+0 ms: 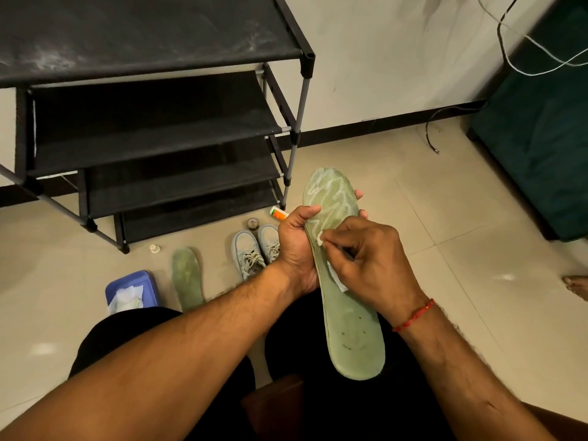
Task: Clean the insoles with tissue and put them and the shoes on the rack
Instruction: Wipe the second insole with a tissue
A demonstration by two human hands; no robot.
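At centre frame the left hand [297, 249] curls round the edge of the long green foam insole [350, 329], seemingly bracing it over the lap so the right hand [372, 259], pinching a crumpled white tissue [319, 239], can rub its mesh-patterned forepart.

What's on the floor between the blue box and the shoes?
The other green insole, flat on the tiles between blue box and shoes; head view.

2 green insoles show: the held insole [351, 332] and the floor insole [187, 278]. There are 2 pale shoes [251, 253], 1 black rack [143, 122] with 4 shelves, 1 blue tissue box [140, 278], 1 tissue [319, 239], 1 orange tube [278, 214], 1 round tin [253, 223], 1 small bottle [155, 248] and 1 red bracelet [413, 315].
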